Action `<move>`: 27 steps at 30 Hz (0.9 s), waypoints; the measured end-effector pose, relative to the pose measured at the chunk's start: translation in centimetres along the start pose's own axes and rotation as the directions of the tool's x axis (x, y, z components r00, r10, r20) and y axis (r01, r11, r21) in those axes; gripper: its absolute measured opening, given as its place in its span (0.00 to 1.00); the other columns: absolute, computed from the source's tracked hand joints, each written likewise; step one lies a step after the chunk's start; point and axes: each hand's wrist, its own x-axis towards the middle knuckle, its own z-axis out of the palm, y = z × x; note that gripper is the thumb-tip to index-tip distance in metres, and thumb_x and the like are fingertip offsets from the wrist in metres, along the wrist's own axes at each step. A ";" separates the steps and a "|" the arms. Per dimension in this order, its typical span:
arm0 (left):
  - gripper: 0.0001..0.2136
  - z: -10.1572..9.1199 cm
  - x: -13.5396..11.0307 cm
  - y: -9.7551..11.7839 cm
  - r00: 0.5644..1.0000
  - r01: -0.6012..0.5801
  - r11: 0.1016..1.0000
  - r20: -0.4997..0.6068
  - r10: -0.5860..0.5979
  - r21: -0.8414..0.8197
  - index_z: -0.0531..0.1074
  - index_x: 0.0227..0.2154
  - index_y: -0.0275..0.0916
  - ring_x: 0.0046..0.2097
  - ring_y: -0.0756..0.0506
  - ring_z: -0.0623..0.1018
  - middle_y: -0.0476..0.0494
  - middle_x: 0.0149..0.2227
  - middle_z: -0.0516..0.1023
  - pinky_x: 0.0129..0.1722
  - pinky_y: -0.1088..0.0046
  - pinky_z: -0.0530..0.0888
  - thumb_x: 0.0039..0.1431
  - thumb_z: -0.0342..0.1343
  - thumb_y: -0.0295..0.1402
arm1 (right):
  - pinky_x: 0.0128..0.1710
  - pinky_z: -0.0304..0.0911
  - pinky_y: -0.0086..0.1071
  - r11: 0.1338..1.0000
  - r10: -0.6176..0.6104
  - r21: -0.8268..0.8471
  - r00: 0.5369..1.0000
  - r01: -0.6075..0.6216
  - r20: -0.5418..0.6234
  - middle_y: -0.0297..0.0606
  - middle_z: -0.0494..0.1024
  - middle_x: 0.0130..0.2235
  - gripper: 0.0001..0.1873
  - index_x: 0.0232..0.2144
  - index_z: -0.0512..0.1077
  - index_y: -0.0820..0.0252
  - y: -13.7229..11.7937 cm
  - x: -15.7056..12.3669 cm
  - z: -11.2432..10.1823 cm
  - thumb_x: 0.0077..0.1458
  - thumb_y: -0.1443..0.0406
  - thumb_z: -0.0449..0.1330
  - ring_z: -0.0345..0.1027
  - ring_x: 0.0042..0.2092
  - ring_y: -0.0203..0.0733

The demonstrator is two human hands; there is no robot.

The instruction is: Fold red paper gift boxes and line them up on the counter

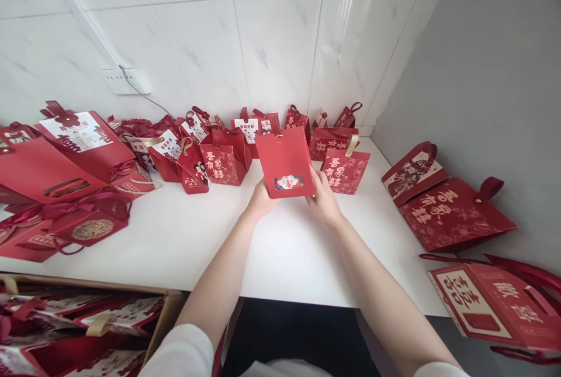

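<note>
A red gift box with a small clear window near its lower edge is held above the white table. My left hand grips its lower left side, and my right hand is closed on its lower right side. Parts of the fingers on both hands are hidden behind the box. Just right of it stands a red gift box with gold lettering and a beige loop. To the left is another red box with gold characters.
More red gift boxes line the tiled wall. A large red box and a hexagonal box crowd the left side. Boxes stand at the right edge by a grey panel. A carton full of boxes sits lower left.
</note>
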 end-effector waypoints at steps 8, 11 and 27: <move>0.23 -0.6 -0.2 1.0 0.999 -0.030 0.998 -0.029 0.032 0.064 0.72 0.46 0.39 0.47 0.37 0.77 0.39 0.46 0.78 0.44 0.64 0.73 0.46 0.65 0.37 | 0.47 0.69 0.45 0.998 0.030 0.048 0.999 -0.028 -0.041 0.44 0.65 0.52 0.36 0.65 0.49 0.46 -0.9 -0.1 0.0 0.57 0.62 0.55 0.65 0.53 0.51; 0.23 -0.7 -0.2 1.8 0.997 -0.055 0.998 -0.047 0.056 0.021 0.71 0.47 0.38 0.46 0.39 0.77 0.39 0.46 0.77 0.42 0.67 0.74 0.49 0.64 0.40 | 0.39 0.71 0.41 0.991 0.090 0.101 0.995 -0.085 -0.052 0.43 0.69 0.47 0.32 0.63 0.55 0.49 -1.4 -0.2 0.2 0.59 0.56 0.56 0.69 0.41 0.46; 0.23 -0.8 -0.6 0.3 0.921 -0.246 0.906 -0.210 0.329 0.343 0.70 0.46 0.40 0.48 0.37 0.76 0.38 0.43 0.75 0.46 0.64 0.73 0.49 0.62 0.45 | 0.45 0.71 0.45 0.997 -0.074 -0.014 0.981 0.073 -0.180 0.47 0.64 0.56 0.30 0.62 0.53 0.48 -2.2 -0.6 0.4 0.60 0.58 0.54 0.65 0.54 0.52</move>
